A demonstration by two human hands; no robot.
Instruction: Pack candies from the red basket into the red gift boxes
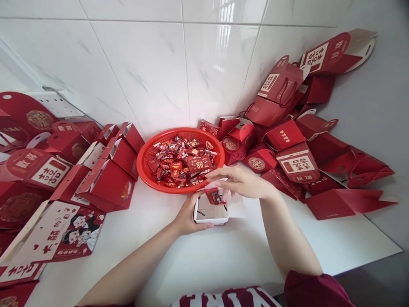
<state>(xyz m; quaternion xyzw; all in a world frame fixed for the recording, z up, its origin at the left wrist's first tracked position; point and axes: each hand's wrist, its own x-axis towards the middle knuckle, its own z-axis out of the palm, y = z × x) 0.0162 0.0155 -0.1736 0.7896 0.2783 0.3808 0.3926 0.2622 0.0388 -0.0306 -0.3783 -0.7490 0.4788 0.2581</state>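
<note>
My left hand (185,215) grips the left side of a small open box (211,221) with a white inside, thumb along its near edge. The box stands on the white tabletop, its pale flap (236,207) spread to the right. My right hand (239,182) hovers over the box, fingers stretched and apart. A red-wrapped candy (214,196) is just under these fingers, over the box opening; whether it still touches them is hard to see. Just behind, a red plastic basket (142,170) holds many wrapped candies (175,168) and a flat red packet (200,163).
Red gift boxes (108,183) crowd the left side, some with open tops. More red boxes (297,164) with cord handles lie heaped on the right. A tiled wall (143,64) rises behind the basket. A white power strip (59,104) sits at back left.
</note>
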